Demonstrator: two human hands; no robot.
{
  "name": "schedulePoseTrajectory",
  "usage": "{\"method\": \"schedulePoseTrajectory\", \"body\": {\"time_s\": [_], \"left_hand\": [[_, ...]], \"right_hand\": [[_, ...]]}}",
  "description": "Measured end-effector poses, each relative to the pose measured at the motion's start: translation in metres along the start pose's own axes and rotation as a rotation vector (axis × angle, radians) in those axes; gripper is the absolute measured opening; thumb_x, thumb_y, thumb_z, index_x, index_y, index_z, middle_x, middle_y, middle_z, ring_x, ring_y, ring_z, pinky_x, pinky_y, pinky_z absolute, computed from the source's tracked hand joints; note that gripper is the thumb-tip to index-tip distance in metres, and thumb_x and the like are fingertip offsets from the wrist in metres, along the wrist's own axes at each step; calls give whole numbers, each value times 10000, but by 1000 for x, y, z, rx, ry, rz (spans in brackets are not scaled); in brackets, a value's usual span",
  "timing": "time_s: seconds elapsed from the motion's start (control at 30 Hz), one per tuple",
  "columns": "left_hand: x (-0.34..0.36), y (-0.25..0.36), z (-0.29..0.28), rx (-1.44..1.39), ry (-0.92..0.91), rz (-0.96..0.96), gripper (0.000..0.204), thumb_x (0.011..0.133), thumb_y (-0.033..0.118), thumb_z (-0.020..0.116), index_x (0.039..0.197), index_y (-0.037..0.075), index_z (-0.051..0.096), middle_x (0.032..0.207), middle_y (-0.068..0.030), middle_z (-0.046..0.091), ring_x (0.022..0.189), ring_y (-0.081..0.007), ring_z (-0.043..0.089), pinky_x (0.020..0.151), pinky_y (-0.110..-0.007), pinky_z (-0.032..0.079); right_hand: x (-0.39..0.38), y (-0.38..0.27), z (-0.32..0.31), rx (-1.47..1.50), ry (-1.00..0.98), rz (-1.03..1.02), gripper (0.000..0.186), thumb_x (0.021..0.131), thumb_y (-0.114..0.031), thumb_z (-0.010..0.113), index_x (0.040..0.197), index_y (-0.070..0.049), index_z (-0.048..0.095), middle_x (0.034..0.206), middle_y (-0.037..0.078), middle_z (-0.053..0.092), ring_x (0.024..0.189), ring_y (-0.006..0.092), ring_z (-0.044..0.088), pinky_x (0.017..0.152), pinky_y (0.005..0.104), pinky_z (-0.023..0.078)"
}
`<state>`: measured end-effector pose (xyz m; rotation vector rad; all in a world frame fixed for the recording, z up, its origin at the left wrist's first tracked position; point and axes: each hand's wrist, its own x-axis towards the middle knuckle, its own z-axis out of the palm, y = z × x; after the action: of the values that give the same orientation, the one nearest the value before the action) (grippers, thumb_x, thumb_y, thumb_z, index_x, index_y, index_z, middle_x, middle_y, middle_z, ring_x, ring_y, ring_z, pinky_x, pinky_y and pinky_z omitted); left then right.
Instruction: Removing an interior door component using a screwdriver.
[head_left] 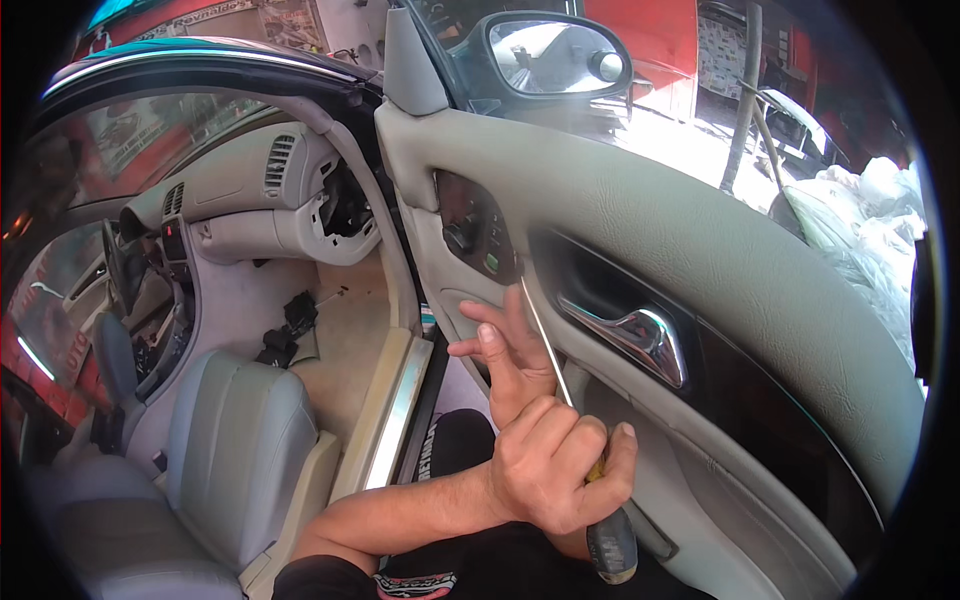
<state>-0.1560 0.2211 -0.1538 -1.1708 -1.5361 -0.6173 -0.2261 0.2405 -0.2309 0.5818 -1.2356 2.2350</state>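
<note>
My left hand (565, 465) is closed around the dark, yellow-marked handle of a screwdriver (547, 345). Its long metal shaft points up, away from me, with the tip by the lower edge of the dark switch panel (472, 225) on the door. Whether the tip touches the trim I cannot tell. Just beyond that fist is my right hand (515, 355), its fingers and thumb stretched apart, close beside the shaft and the door. The left wrist and fist hide part of the right wrist. Right of the shaft, a chrome door handle (640, 340) sits in a dark recess.
The beige car door (640, 190) stands wide open, with a side mirror (555, 55) beyond it. At left are a grey seat (240, 440) and a dashboard (235, 190) with an exposed opening at its end. Black parts (290, 330) lie in the footwell. Plastic-wrapped bundles (865, 220) are outside.
</note>
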Motion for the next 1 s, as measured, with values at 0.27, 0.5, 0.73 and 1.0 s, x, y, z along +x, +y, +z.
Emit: {"method": "schedulePoseTrajectory", "body": {"time_s": [0.27,0.5,0.73,1.0], "left_hand": [[-2,3,-20,-113,-97,46,280,730,42,745,997,-10,680,760,-48,513,590,-157,472,487,-290,377],[-1,0,-15,-73,-52,25,261,726,40,746,971,-15,676,752,-45,506,589,-155,475,486,-293,374],[2,2,5,24,-11,-10,222,725,11,737,935,0,666,697,-24,454,565,-149,457,468,-290,347],[-3,-5,15,30,20,34,210,738,-5,745,926,4,651,692,-25,457,561,-158,460,474,-294,360]], "right_hand": [[1,-2,4,55,6,-37,505,1118,-46,610,1604,-175,557,1363,161,724,1257,259,694,838,368,700],[0,-4,6,50,13,-40,511,1121,-34,594,1609,-181,552,1389,169,706,1251,254,693,841,363,699],[1,1,2,-7,-5,-82,519,1126,-23,579,1618,-184,540,1382,184,712,1257,237,687,857,341,691],[3,-6,4,-17,-1,-79,520,1118,-33,604,1609,-196,556,1428,141,684,1242,230,700,859,330,679]]}}
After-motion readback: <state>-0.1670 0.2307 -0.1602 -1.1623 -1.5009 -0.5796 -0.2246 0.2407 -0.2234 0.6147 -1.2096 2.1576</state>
